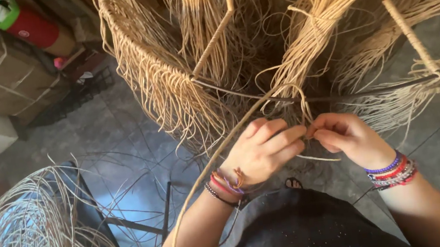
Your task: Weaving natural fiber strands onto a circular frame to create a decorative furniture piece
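A weaving workshop is showing here: half-woven wicker frames point(164, 62) are looming above the left hand point(261, 149), loose cane coils point(34, 244) are lying lower left.

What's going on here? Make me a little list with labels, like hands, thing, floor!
left hand: fingers curled, pinching a tan wicker strand
right hand: pinching the same strand where it loops by the frame
thing: half-woven wicker frame with loose strands hanging down
wrists: bead and thread bracelets on both
floor: grey tiles, a pile of loose strands at left

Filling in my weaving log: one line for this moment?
left hand: pinching rattan strand | right hand: pinching same strand | woven frame: behind
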